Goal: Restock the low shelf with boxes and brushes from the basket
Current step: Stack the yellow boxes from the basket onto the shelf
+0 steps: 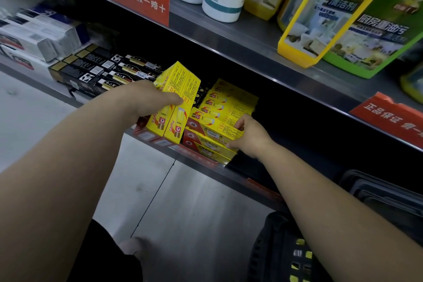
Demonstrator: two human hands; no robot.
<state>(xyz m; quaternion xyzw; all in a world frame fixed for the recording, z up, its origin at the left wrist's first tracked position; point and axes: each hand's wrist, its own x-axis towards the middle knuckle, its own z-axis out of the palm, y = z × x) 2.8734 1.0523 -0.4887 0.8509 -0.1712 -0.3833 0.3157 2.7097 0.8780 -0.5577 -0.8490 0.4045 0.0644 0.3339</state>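
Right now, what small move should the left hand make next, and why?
Probably push the tilted yellow boxes upright and back: the left hand holds them leaning at the shelf edge, while the right hand grips the flat stack.

Forearms (pixel 75 162) bare; black garment (pixel 100 261) over thigh, knee (pixel 134 246) exposed.

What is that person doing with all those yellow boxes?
A person is filling the low metal shelf in a shop. Their left hand grips tilted yellow cardboard boxes at the shelf's front. Their right hand pinches the end of a stack of flat yellow boxes lying beside them. A black plastic basket sits on the floor below, with a few yellow items showing inside.
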